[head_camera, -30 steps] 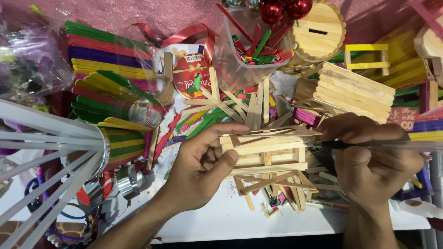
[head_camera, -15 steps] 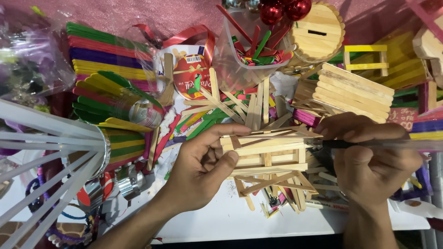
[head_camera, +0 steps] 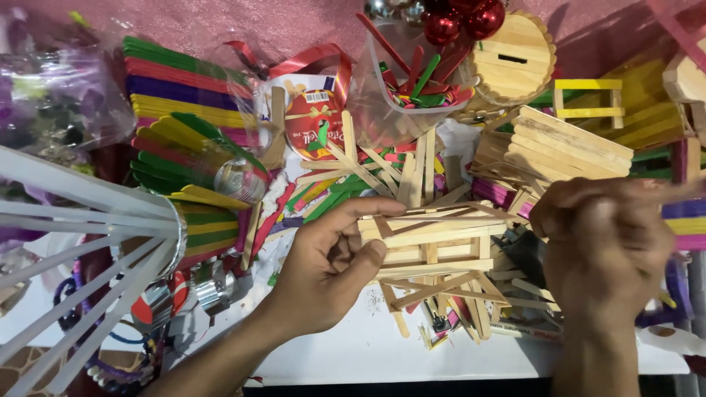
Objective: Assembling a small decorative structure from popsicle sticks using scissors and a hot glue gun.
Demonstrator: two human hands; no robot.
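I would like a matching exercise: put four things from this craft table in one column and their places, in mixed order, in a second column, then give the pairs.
Things:
1. small frame of plain wooden sticks
2. two shiny red ball ornaments
3. clear plastic cup of coloured sticks
4. round wooden box with a slot

Places:
A. top edge, above the cup
B. between the left hand and right hand
C. right of the cup
D. left of the round box

Pairs: 1-B, 2-A, 3-D, 4-C

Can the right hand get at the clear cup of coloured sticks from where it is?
Probably yes. The right hand is raised and blurred, with no object clearly in it. The clear cup stands open beyond the stick frame that the left hand grips; nothing stands above that path.
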